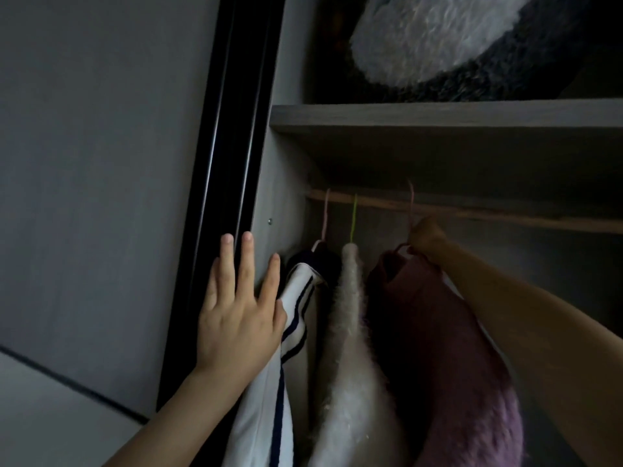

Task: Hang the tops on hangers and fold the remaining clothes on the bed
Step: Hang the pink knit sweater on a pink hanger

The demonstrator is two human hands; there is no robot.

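Observation:
I look up into a dim wardrobe. Three tops hang from the wooden rail (505, 215). At the left is a white top with dark stripes (293, 332) on a pale pink hanger (325, 214). In the middle is a fluffy cream top (350, 348) on a green hanger (353, 217). At the right is a fuzzy mauve top (448, 358) on a pink hanger (410, 203). My left hand (239, 311) lies flat, fingers spread, against the wardrobe's side edge and touches the striped top. My right hand (428, 237) is closed around the neck of the mauve top's hanger just below the rail.
A shelf (438, 114) runs above the rail and carries a large furry grey-and-white item (438, 38). The black sliding-door frame (229, 163) stands at the left, beside a grey door panel (101, 163). The rail continues bare to the right.

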